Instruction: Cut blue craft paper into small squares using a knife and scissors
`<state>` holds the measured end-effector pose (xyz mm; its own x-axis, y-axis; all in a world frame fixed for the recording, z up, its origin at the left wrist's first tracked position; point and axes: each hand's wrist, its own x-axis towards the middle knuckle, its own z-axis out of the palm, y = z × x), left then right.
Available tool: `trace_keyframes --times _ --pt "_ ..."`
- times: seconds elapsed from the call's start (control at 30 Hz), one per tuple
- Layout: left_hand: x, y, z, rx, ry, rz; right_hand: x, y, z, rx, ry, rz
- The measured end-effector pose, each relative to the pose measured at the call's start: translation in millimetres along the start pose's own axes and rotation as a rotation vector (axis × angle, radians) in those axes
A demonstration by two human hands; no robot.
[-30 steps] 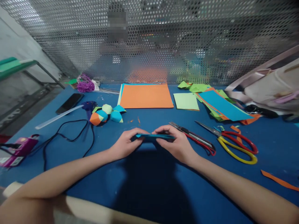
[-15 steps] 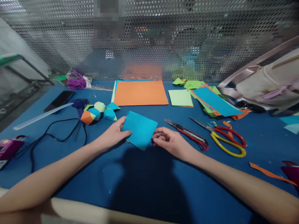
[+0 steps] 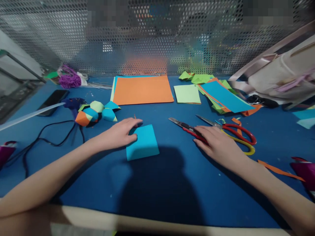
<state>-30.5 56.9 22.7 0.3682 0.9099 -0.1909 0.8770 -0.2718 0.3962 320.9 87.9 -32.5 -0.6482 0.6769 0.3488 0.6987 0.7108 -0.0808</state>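
- Your left hand, loosely open, touches the blue paper beside it; too light a press could let it slip.
- Your right hand covers the cutter; I can't tell whether it grips. The scissors beside it could snag.

The blue square is matt paper — the knife blade, metal.

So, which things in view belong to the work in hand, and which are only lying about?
In the work:
- blue paper, touched by left hand
- cutter knife, under right hand

Probably just lying about:
- phone
- pale bag
- orange strip
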Motion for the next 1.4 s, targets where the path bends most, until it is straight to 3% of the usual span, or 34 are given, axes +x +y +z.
trace_keyframes --times 0.17,0.33,0.53,0.9,1.4 --pt "-12 -1 16.9 0.021 0.080 0.046 6 0 8 0.101 0.058 0.011" --pt "-26 -10 30.0 -0.015 0.137 0.083 2 -6 -7 0.207 0.084 -0.012" --pt "-28 -16 33.3 0.027 0.233 0.313 -15 -21 -27 0.360 -0.031 -0.058" --pt "-33 -12 38.5 0.208 0.113 0.492 -27 -34 -21 0.351 -0.058 -0.011" --pt "-32 -8 42.8 0.280 0.072 0.459 -24 -34 -20 0.363 -0.029 0.007"
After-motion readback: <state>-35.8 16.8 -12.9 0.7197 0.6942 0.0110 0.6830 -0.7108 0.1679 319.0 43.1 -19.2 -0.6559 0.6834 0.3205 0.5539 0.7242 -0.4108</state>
